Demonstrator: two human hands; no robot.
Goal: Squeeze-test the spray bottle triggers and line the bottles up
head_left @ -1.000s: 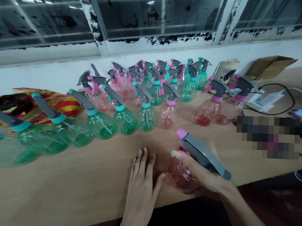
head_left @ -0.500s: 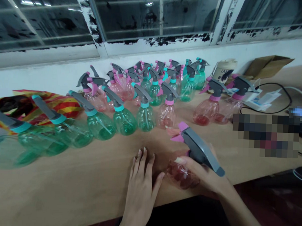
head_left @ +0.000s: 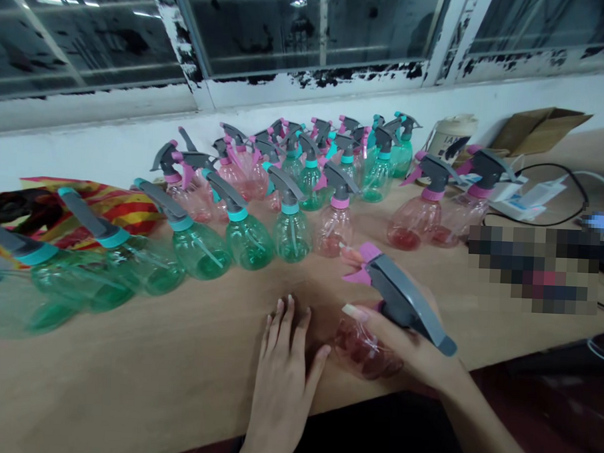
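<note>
My right hand (head_left: 416, 352) is wrapping around a pink spray bottle (head_left: 361, 352) near the front edge of a wooden table (head_left: 150, 367), my thumb (head_left: 378, 323) lying along its upper body and one of my fingers showing beside the pink nozzle (head_left: 369, 251) and trigger (head_left: 357, 277). The bottle's grey lever (head_left: 413, 301) is slanting back over my wrist. My left hand (head_left: 283, 366) is resting flat on the wood, holding nothing, its fingers slightly parted and its thumb pointing out just beside the bottle. Ahead of me, green spray bottles (head_left: 250, 244) with turquoise collars are standing in a slanting row, and a paler pink bottle (head_left: 334, 231) is closing its right end. Farther right, two more pink bottles (head_left: 412, 224) are standing side by side, dark pink liquid pooling in them. Behind the row, a crowd of pink and green bottles (head_left: 311, 183) is filling the space before the white wall (head_left: 85, 153). A red-and-yellow bag (head_left: 132, 212) is lying at the left, while a pale canister (head_left: 450, 139), an open cardboard box (head_left: 541, 133) and a white power strip (head_left: 518, 208) are sitting at the right. Dark windows (head_left: 300, 33) are running above everything.
</note>
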